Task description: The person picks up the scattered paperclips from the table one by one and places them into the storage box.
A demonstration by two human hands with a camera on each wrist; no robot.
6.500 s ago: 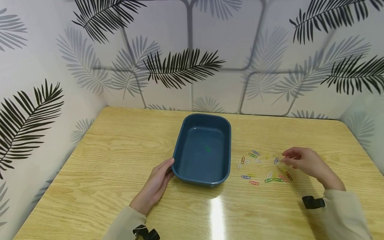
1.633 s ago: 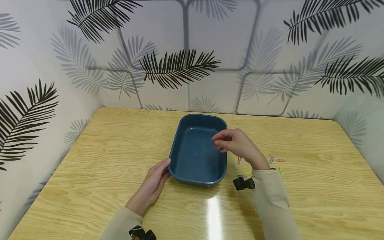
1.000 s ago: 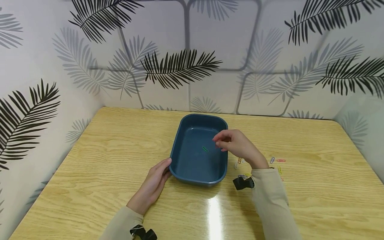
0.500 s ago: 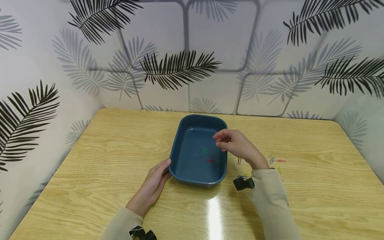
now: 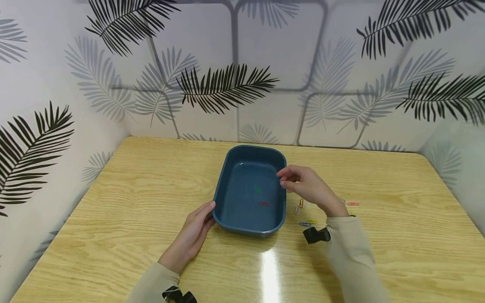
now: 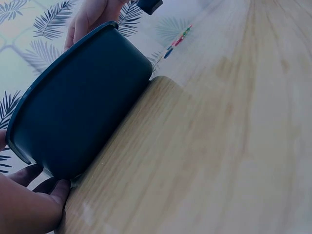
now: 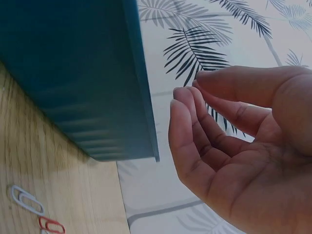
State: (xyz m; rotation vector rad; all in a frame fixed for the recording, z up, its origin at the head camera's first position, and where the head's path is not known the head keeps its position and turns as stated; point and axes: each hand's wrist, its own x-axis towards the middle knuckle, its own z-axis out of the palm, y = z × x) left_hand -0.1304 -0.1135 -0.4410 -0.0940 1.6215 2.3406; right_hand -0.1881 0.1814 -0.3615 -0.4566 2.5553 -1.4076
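Note:
A dark blue rectangular tub (image 5: 242,176) stands on the wooden table. My left hand (image 5: 189,237) holds its near left corner, the thumb at the rim and other fingers against the outer wall, as the left wrist view shows. Inside the tub lie a green paper clip (image 5: 258,190) and a red paper clip (image 5: 264,204), apart from each other. My right hand (image 5: 308,185) hovers over the tub's right rim with its fingers loosely curled. In the right wrist view, nothing shows between the right hand's fingertips (image 7: 183,109).
Loose paper clips lie right of the tub, among them a yellow clip (image 5: 312,221), a blue clip (image 5: 305,224), an orange-red clip (image 5: 301,203) and a pink clip (image 5: 353,204). My right forearm covers part of this group. A patterned wall (image 5: 273,113) rises behind the table (image 5: 151,181).
The right hand came from the clips to the tub and let go of a red paper clip, which now lies inside. Since then it has shifted slightly right. The left hand stays put.

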